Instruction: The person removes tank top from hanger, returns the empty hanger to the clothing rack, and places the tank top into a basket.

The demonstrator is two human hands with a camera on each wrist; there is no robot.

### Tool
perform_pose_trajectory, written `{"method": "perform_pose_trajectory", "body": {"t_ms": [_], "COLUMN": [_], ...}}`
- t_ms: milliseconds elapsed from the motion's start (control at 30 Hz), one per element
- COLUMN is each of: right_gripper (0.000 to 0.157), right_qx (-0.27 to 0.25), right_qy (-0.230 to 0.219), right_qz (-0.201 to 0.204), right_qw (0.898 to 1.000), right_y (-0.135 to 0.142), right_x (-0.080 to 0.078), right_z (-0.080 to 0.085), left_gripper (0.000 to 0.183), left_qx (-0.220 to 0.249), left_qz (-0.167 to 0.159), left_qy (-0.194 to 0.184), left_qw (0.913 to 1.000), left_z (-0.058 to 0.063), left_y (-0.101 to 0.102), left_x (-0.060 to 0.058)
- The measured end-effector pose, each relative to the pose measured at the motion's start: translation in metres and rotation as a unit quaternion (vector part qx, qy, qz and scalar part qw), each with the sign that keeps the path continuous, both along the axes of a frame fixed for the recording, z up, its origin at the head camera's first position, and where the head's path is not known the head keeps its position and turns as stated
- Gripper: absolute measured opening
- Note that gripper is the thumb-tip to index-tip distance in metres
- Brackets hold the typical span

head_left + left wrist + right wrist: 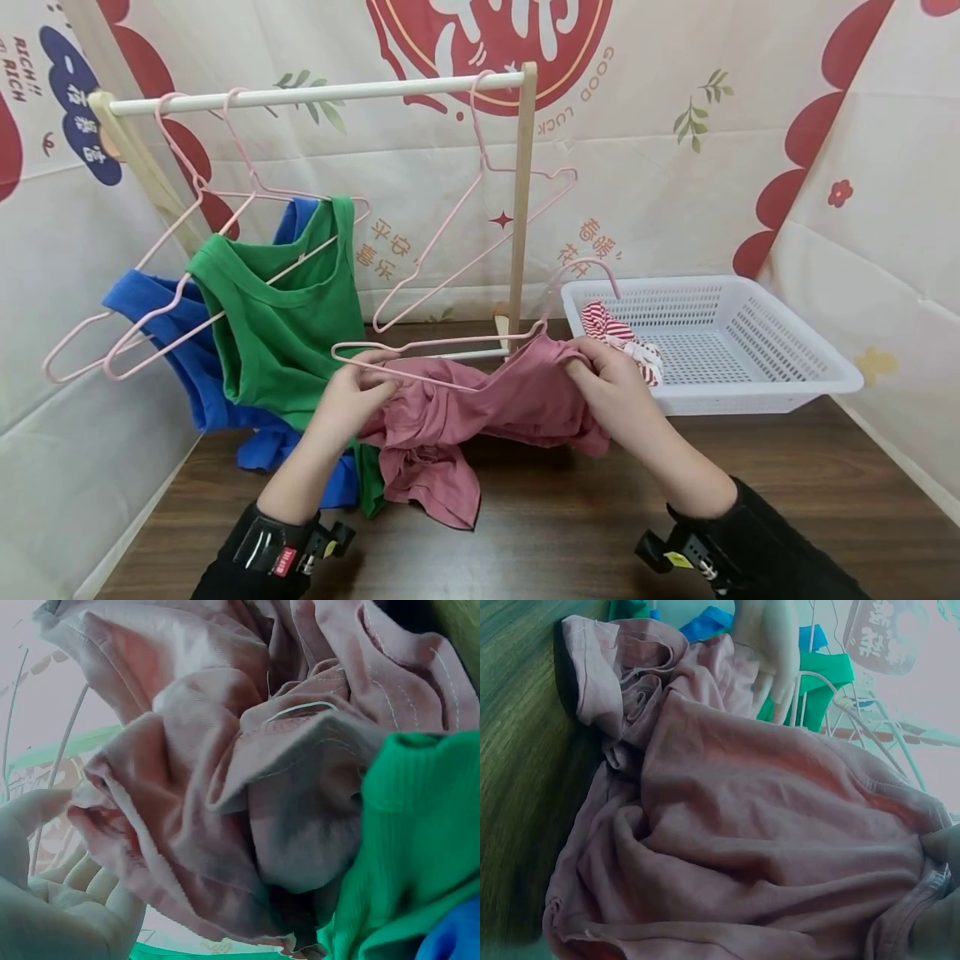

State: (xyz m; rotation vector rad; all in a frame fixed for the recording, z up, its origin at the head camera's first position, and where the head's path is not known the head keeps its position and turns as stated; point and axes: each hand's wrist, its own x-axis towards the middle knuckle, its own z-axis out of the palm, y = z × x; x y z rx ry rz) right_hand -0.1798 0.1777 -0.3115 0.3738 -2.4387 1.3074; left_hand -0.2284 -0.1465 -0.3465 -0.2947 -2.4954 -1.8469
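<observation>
A dusty-pink garment (517,392) hangs bunched between the two hands over the table, its lower part drooping on the left. A pink clothes hanger (435,343) has its right arm inside the garment, while its left end sticks out bare, close to the left hand. My left hand (348,404) pinches the garment's left edge between thumb and fingers. On the other side my right hand (617,385) grips the garment's shoulder, with the fabric hiding the hanger's end there. The right wrist view shows the garment (765,825) spread from one hand to the other.
A rack with a white rail (337,90) stands behind, holding a green top (300,308), a blue garment (168,333) and a bare pink hanger (442,229). At the right, a white basket (787,379) contains a red-and-white striped cloth (618,333). Printed fabric walls surround the wooden table (547,533).
</observation>
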Motion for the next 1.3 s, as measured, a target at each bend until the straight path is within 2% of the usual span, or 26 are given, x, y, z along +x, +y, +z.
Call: {"method": "perform_pose_trajectory", "body": {"t_ms": [133,300,433,533,600,700,767,833,933,1000,1067,1100,1167,1300], "right_gripper": [0.016,0.016,0.017,0.017,0.016,0.016,0.016,0.016,0.016,0.017,0.017,0.017,0.017,0.018], "right_qx": [-0.001,0.0,-0.007,-0.007,-0.005,0.0,0.008,0.014,0.021,0.024,0.027,0.029,0.031,0.025], "right_qy": [-0.006,-0.008,-0.011,-0.01,-0.009,-0.008,-0.009,-0.008,0.001,0.01,0.016,0.017,0.017,0.008], "right_qz": [0.003,0.002,0.007,0.009,0.012,0.019,0.02,0.021,0.021,0.02,0.02,0.02,0.026,0.035], "right_qw": [1.0,1.0,1.0,1.0,1.0,1.0,1.0,1.0,1.0,0.999,0.999,0.999,0.999,0.999], "right_y": [-0.004,-0.009,-0.013,-0.015,-0.016,-0.016,-0.015,-0.015,-0.015,-0.016,-0.017,-0.018,-0.021,-0.024], "right_x": [-0.001,-0.003,-0.003,-0.002,-0.003,-0.004,-0.003,-0.003,-0.003,-0.003,-0.004,-0.004,-0.004,-0.007], "right_z": [0.001,0.003,0.005,0.005,0.004,0.005,0.005,0.006,0.006,0.008,0.009,0.01,0.012,0.014], "left_gripper": [0.038,0.039,0.037,0.033,0.03,0.026,0.023,0.024,0.026,0.028,0.031,0.033,0.034,0.035], "left_qx": [0.019,0.106,0.207,0.28,0.309,0.327,0.317,0.287,0.182,0.11,0.062,0.052,0.057,0.104], "left_qz": [-0.017,-0.061,-0.079,-0.059,-0.043,-0.03,-0.029,-0.033,-0.043,-0.048,-0.051,-0.049,-0.041,-0.012], "left_qy": [0.017,0.006,-0.006,0.003,0.023,0.06,0.078,0.086,0.093,0.098,0.108,0.114,0.128,0.155], "left_qw": [0.9995,0.9924,0.9751,0.9583,0.9499,0.9428,0.9447,0.9534,0.9779,0.9879,0.9909,0.9909,0.9893,0.9824], "left_z": [0.001,0.003,0.007,0.011,0.013,0.014,0.013,0.012,0.012,0.012,0.011,0.011,0.011,0.013], "left_y": [-0.002,-0.007,-0.009,-0.012,-0.015,-0.024,-0.031,-0.036,-0.041,-0.043,-0.044,-0.045,-0.046,-0.046], "left_x": [0.003,0.007,0.011,0.012,0.013,0.013,0.013,0.013,0.015,0.017,0.02,0.021,0.023,0.027]}}
